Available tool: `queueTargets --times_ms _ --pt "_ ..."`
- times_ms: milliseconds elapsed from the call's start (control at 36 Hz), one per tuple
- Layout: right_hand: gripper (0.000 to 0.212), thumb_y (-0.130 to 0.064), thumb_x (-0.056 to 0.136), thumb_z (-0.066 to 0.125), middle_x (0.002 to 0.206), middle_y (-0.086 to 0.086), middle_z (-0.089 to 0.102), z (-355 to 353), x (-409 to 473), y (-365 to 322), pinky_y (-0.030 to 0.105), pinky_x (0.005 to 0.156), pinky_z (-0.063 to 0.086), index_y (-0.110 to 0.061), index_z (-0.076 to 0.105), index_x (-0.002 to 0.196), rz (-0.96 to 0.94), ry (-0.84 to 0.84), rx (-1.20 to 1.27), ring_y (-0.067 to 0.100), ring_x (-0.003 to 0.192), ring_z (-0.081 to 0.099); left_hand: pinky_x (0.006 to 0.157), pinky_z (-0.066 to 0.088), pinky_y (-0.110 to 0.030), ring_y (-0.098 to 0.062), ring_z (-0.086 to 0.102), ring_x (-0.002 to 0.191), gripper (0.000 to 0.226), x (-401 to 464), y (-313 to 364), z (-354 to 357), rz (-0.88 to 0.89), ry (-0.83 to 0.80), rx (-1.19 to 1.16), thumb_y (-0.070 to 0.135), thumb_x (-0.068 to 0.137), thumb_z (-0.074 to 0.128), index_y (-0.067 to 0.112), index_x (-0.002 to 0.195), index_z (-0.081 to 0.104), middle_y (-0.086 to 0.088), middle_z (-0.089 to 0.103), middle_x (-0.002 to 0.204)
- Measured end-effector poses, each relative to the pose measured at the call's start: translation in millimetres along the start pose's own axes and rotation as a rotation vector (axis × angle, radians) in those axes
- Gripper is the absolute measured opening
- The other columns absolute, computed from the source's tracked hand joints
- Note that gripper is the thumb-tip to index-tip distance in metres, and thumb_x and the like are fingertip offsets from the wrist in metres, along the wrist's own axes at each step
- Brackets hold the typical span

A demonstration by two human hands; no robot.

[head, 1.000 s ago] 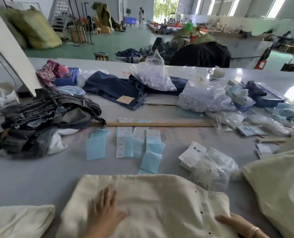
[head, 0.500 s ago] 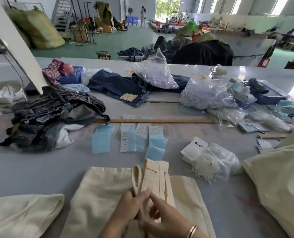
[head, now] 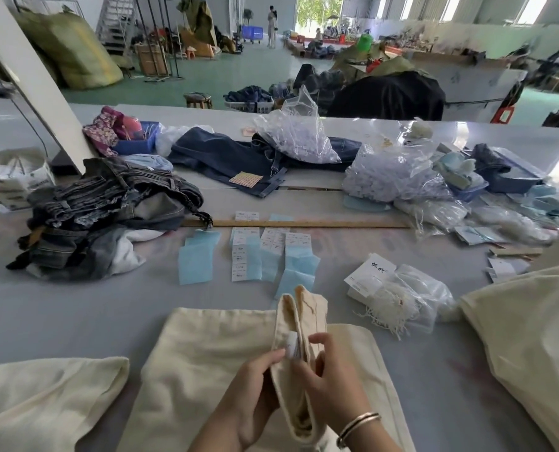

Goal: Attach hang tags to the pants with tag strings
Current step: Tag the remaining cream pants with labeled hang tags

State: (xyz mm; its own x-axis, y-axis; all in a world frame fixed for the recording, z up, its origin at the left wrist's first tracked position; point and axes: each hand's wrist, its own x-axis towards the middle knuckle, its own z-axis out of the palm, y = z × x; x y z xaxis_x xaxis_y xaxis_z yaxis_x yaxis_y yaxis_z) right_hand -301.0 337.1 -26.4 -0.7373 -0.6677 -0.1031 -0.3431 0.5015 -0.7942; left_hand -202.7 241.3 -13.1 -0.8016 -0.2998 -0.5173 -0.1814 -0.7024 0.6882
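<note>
— What has changed since half a second ago?

— Little in the layout. The raised fold of the cream pants now stands taller, and a small white label shows inside it, which was hidden before. A second ago both hands lay flat on the cloth; now both are up at the fold.

— How do the hands sit?

— The left hand comes in from 6 o'clock and pinches the left edge of the fold, thumb tip right beside the label. The right hand, with two bangles at the wrist, has its fingers curled round the right edge, forefinger hooked over the top.

— Where are the pants?

— On the grey bench at 6 o'clock, the rest of them spread flat under the hands. More cream cloth lies at 8 o'clock and at 4 o'clock.

— And the tags?

— Blue and white paper tags lie in rows at 12 o'clock from the fold, just before a long wooden ruler. A bag of white strings lies at 2 o'clock, well apart from the hands. A heap of jeans sits at 10 o'clock.
</note>
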Motion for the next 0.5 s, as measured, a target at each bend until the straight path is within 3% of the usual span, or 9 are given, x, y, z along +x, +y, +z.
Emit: queueTargets --times_ms 139,250,333,417,500 --pt "0.024 -0.038 0.088 0.054 0.057 -0.007 0.047 0.4 0.1 0.2 0.018 0.052 0.035 -0.036 0.035 0.103 -0.060 -0.026 -0.157 0.000 0.051 0.041 0.076 0.054 -0.034 -0.027 0.069 0.096 0.032 1.8 5.1 6.9 0.076 0.016 0.144 0.035 0.091 0.053 0.019 0.111 0.072 -0.013 0.072 0.108" --pt "0.010 -0.028 0.094 0.050 0.055 -0.002 0.050 -3.4 -1.3 -0.3 0.018 0.052 0.035 -0.033 0.042 0.097 -0.064 -0.044 -0.117 0.001 0.049 0.045 0.071 0.056 -0.035 -0.031 0.071 0.092 0.023 4.1 5.8 7.3 0.127 0.116 0.220 0.025 0.096 0.053 0.017 0.112 0.067 -0.011 0.074 0.100" --pt "0.010 -0.009 0.095 0.048 0.061 -0.005 0.050 -13.8 -0.5 0.9 0.022 0.057 0.038 -0.018 0.052 0.093 0.018 -0.016 0.104 0.000 0.050 0.043 0.069 0.056 -0.035 -0.031 0.071 0.086 0.021 3.0 4.4 3.5 0.130 0.155 0.153 0.018 0.096 0.052 0.011 0.109 0.068 -0.016 0.073 0.099" --pt "0.021 0.008 0.092 0.045 0.067 0.000 0.047 -30.1 -2.8 3.9 0.016 0.055 0.035 -0.009 0.054 0.084 0.067 0.015 0.367 -0.002 0.054 0.041 0.077 0.055 -0.037 -0.034 0.069 0.092 0.023 1.3 2.8 -1.1 0.124 0.136 0.045 0.013 0.094 0.053 0.003 0.107 0.070 -0.021 0.071 0.103" --pt "0.022 0.012 0.091 0.040 0.075 0.013 0.053 -40.0 -6.1 9.7 0.029 0.064 0.039 -0.001 0.058 0.089 0.127 -0.022 0.742 0.017 0.071 0.049 0.079 0.052 -0.038 -0.032 0.066 0.092 0.026 -1.9 -2.0 -1.0 0.109 0.073 -0.037 0.018 0.082 0.061 0.006 0.102 0.074 -0.021 0.070 0.107"
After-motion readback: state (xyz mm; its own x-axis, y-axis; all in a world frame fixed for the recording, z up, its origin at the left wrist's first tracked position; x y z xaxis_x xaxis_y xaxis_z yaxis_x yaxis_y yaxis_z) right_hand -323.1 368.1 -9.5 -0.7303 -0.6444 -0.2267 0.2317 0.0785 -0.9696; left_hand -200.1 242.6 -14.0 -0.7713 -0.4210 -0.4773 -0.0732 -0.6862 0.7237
